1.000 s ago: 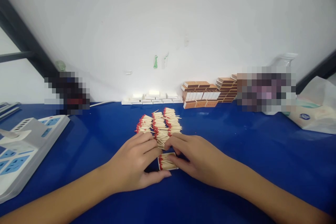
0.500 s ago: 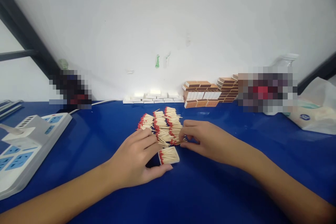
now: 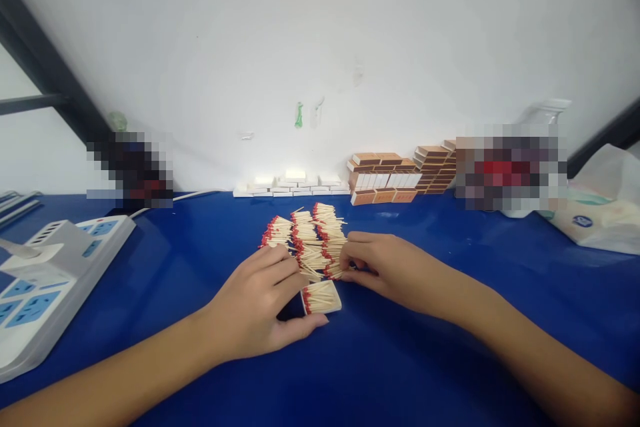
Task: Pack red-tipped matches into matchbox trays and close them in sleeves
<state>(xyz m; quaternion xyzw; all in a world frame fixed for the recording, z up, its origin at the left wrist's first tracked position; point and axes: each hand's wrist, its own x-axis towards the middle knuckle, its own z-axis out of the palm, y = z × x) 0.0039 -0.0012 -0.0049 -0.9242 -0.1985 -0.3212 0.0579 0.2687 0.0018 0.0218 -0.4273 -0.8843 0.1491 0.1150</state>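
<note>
A pile of red-tipped matches [image 3: 309, 237] lies on the blue table [image 3: 430, 320] in front of me. Just below it sits a small white tray [image 3: 321, 297] filled with matches. My left hand [image 3: 257, 307] rests on the table with its thumb and fingers held around the tray's left end. My right hand [image 3: 383, 263] is at the pile's right edge, fingers pinched on a few matches there.
White inner trays [image 3: 290, 185] and stacked brown matchboxes [image 3: 400, 177] line the wall at the back. A white and blue power strip [image 3: 45, 273] sits at the left. A plastic-wrapped pack [image 3: 600, 213] lies at the far right.
My right hand left the tray and moved up and right to the pile's right edge, where it now pinches matches. My left hand stayed by the tray.
</note>
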